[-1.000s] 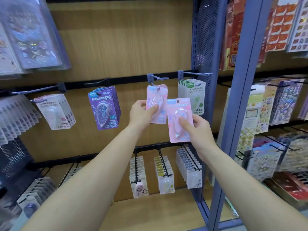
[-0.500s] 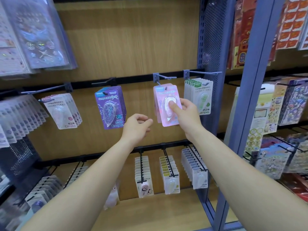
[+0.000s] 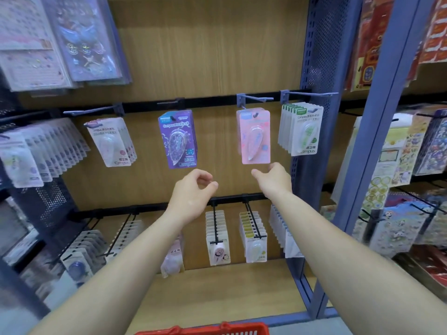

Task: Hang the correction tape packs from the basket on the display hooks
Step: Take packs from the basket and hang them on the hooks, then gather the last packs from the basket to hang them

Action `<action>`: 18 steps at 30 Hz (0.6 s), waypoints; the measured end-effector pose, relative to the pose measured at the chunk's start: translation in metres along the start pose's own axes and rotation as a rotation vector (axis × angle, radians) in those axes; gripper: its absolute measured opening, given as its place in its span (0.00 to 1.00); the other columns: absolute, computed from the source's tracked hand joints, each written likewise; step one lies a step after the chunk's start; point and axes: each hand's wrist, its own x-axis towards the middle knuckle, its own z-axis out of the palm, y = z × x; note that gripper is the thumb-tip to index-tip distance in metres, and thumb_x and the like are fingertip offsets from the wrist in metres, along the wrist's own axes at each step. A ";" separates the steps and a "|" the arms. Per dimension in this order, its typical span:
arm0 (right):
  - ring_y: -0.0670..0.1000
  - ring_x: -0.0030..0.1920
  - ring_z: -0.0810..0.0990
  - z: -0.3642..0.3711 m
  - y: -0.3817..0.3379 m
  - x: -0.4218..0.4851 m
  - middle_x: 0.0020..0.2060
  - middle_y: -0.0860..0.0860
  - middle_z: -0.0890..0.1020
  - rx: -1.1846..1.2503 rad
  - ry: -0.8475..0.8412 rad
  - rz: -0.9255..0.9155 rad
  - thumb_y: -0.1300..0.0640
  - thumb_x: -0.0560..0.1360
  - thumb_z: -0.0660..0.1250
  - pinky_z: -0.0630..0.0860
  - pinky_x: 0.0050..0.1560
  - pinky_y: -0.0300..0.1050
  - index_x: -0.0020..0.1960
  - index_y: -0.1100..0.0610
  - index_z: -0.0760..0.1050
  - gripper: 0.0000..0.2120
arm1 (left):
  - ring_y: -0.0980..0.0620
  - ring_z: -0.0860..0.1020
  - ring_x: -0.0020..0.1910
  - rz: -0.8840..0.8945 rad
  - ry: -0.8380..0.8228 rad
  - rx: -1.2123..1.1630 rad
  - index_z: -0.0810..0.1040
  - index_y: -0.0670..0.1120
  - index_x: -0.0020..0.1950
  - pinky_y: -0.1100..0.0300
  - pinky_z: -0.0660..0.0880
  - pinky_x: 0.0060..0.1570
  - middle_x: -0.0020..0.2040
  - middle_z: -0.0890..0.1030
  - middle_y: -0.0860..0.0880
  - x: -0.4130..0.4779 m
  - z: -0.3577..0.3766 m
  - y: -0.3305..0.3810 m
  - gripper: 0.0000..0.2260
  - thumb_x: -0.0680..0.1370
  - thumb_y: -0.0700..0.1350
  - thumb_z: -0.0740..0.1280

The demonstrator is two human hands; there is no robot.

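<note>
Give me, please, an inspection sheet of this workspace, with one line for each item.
Surface: wooden shelf board below the lower hooks.
Job's things: pink packs hang on a hook; only the rim of the red basket shows at the bottom edge, contents hidden.
Clutter: purple packs and green packs hang on the neighbour hooks.
Grippers: left hand loosely curled, holds nothing; right hand relaxed just under the pink packs, holds nothing.
Cables: nothing seen.
Surroundings: sticker sheets on the next rack to the right, beyond a blue post.
</note>
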 end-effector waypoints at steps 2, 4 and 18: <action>0.56 0.63 0.78 0.010 0.024 -0.021 0.66 0.53 0.78 -0.184 -0.104 -0.052 0.45 0.79 0.68 0.75 0.58 0.48 0.72 0.57 0.71 0.25 | 0.55 0.81 0.53 -0.020 -0.034 0.083 0.80 0.51 0.56 0.60 0.76 0.54 0.51 0.83 0.56 -0.025 0.000 -0.021 0.08 0.79 0.50 0.71; 0.54 0.61 0.79 0.026 0.050 -0.044 0.63 0.51 0.80 -0.352 -0.245 -0.088 0.42 0.79 0.68 0.77 0.58 0.49 0.67 0.55 0.75 0.23 | 0.55 0.81 0.53 -0.045 -0.096 0.174 0.80 0.51 0.58 0.59 0.76 0.56 0.53 0.82 0.56 -0.053 0.002 -0.049 0.09 0.79 0.51 0.71; 0.61 0.66 0.76 0.114 0.200 -0.189 0.65 0.58 0.76 -0.964 -0.662 -0.162 0.39 0.77 0.68 0.75 0.62 0.53 0.70 0.57 0.72 0.29 | 0.43 0.74 0.70 -0.347 -0.468 0.621 0.69 0.45 0.76 0.52 0.71 0.68 0.71 0.75 0.42 -0.238 0.015 -0.226 0.30 0.78 0.57 0.69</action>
